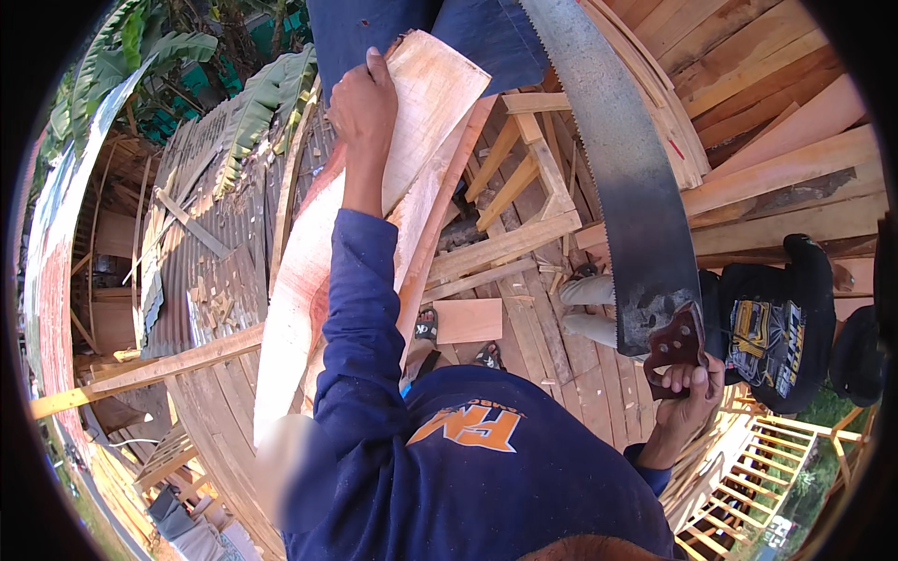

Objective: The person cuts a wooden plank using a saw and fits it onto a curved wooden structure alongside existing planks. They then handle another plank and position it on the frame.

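Note:
In the head view my left arm reaches up and away, and my left hand is closed on the edge of a pale wooden board near its far end. The board's rough, reddish edge shows beside my forearm, and a long pale length of timber runs down toward the lower left. Out to the right, my right hand is wrapped round the dark reddish handle of a large handsaw. Its wide grey blade points up and away, teeth toward the left, apart from the board.
Planks are stacked at the upper right. A wooden frame stands beyond the board. Another person in a black shirt is close to the saw on the right. A corrugated roof lies left; sandalled feet show on the plank floor.

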